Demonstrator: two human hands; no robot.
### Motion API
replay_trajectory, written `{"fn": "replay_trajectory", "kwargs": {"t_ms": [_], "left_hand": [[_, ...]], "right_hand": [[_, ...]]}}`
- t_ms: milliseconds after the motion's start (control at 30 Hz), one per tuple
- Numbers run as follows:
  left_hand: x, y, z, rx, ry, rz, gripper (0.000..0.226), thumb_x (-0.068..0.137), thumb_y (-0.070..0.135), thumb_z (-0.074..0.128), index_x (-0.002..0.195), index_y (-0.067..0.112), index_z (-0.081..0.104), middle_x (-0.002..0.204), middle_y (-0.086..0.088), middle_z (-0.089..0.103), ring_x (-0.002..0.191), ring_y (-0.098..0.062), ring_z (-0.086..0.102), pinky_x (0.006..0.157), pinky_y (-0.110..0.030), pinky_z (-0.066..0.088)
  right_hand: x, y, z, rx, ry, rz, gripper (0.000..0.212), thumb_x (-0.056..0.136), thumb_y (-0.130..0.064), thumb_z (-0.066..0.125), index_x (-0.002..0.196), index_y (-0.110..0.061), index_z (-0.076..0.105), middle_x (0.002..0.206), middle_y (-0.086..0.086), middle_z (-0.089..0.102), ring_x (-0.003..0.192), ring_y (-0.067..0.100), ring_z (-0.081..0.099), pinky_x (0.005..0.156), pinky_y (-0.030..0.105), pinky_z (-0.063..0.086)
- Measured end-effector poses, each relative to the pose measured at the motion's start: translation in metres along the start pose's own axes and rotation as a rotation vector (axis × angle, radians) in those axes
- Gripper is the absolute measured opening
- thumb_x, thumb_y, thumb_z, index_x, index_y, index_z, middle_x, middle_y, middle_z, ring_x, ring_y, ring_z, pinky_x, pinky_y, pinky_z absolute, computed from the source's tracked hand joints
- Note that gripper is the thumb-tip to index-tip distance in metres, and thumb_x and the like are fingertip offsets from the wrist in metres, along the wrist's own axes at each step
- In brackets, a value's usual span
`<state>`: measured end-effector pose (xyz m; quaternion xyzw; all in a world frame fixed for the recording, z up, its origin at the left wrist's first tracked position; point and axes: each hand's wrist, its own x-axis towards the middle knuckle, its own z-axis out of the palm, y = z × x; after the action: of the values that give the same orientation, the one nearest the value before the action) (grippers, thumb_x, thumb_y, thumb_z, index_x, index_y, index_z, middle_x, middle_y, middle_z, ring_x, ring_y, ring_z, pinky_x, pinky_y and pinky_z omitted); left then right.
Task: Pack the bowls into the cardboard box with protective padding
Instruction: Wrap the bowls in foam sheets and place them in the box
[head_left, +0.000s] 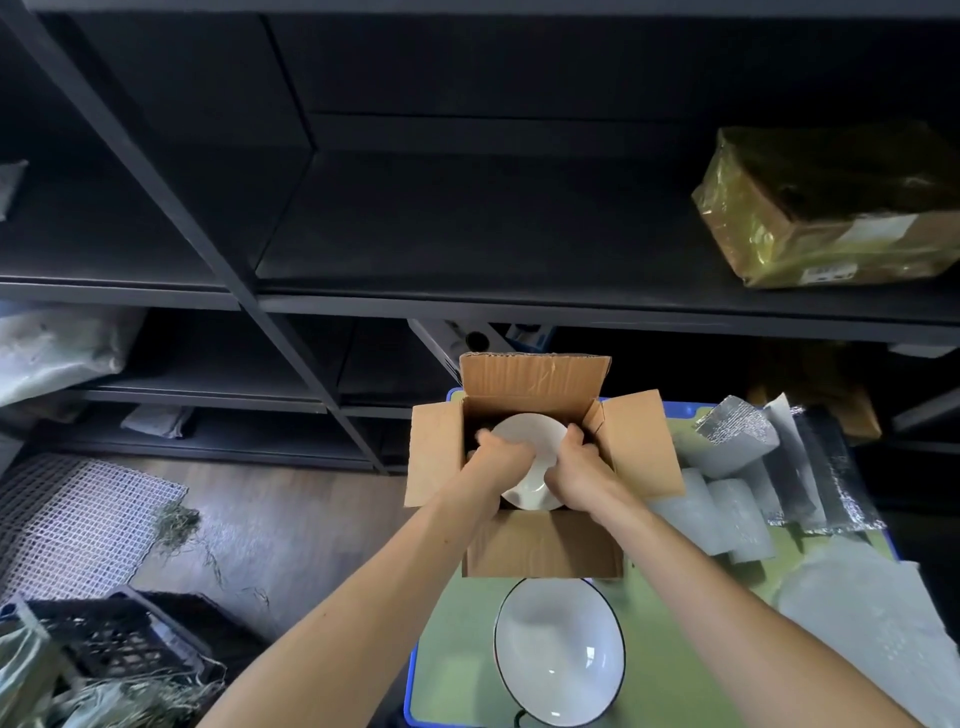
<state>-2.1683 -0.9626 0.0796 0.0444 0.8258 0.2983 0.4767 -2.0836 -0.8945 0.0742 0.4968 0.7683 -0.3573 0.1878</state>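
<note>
Fingers (485, 438) round bowl (530, 441), box flaps (434, 457) alongside

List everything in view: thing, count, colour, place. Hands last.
cardboard box: 1, brown, flaps open, on the table
plain bowl: 1, white, inside the box
rimmed bowl: 1, white with dark rim, table, near side of box
padding sheets: several, silver and translucent, table, right of box
table: 1, green top, blue edge, lower centre
parcel: 1, brown under yellowish film, upper right shelf
shelving: black, across the back
crate: 1, black, floor, lower left
mesh mat: 1, white, floor, left
left hand: grips the plain bowl's left rim
right hand: grips the plain bowl's right rim
</note>
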Motion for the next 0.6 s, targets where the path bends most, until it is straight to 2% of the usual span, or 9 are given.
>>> {"fn": "replay_trajectory", "kwargs": {"t_ms": [67,200,333,467,600], "left_hand": [[0.0,0.001,0.002,0.06,0.011,0.007,0.071,0.097,0.03,0.054,0.154,0.006,0.019,0.153,-0.021,0.036,0.138,-0.038,0.041,0.112,-0.047,0.037],[0.003,-0.004,0.003,0.16,0.017,-0.027,0.073,0.101,0.031,0.049,0.155,0.006,0.008,0.159,-0.016,0.019,0.144,-0.032,0.028,0.117,-0.039,0.028],[0.004,-0.005,0.0,0.139,-0.006,-0.042,0.072,0.101,0.031,0.049,0.156,0.005,0.01,0.157,-0.017,0.027,0.142,-0.034,0.031,0.116,-0.043,0.031],[0.005,-0.007,-0.002,0.099,-0.029,-0.032,0.075,0.099,0.033,0.052,0.156,0.008,0.011,0.156,-0.016,0.03,0.141,-0.037,0.034,0.114,-0.045,0.035],[0.004,-0.007,-0.001,0.118,-0.057,-0.043,0.078,0.098,0.034,0.052,0.157,0.01,0.007,0.157,-0.015,0.026,0.142,-0.036,0.032,0.115,-0.046,0.034]], "right_hand": [[0.002,0.0,0.002,-0.006,0.008,0.006,0.071,0.099,-0.011,0.041,0.156,-0.007,-0.001,0.154,0.022,0.023,0.127,0.034,0.046,0.085,0.031,0.036],[0.002,0.0,0.009,-0.048,0.027,-0.005,0.074,0.098,-0.011,0.044,0.156,-0.006,-0.002,0.15,0.023,0.024,0.121,0.037,0.049,0.081,0.033,0.038],[-0.001,-0.005,0.012,-0.095,0.026,0.001,0.079,0.096,-0.01,0.047,0.156,-0.006,-0.004,0.152,0.023,0.021,0.132,0.04,0.04,0.099,0.042,0.04],[-0.006,-0.006,0.016,-0.193,0.09,-0.046,0.079,0.096,-0.009,0.051,0.154,0.003,-0.001,0.15,0.022,0.02,0.131,0.037,0.037,0.099,0.037,0.04],[-0.005,-0.004,0.015,-0.255,0.043,-0.067,0.08,0.096,-0.011,0.049,0.154,0.005,-0.003,0.153,0.024,0.021,0.135,0.039,0.037,0.105,0.039,0.037]]}}
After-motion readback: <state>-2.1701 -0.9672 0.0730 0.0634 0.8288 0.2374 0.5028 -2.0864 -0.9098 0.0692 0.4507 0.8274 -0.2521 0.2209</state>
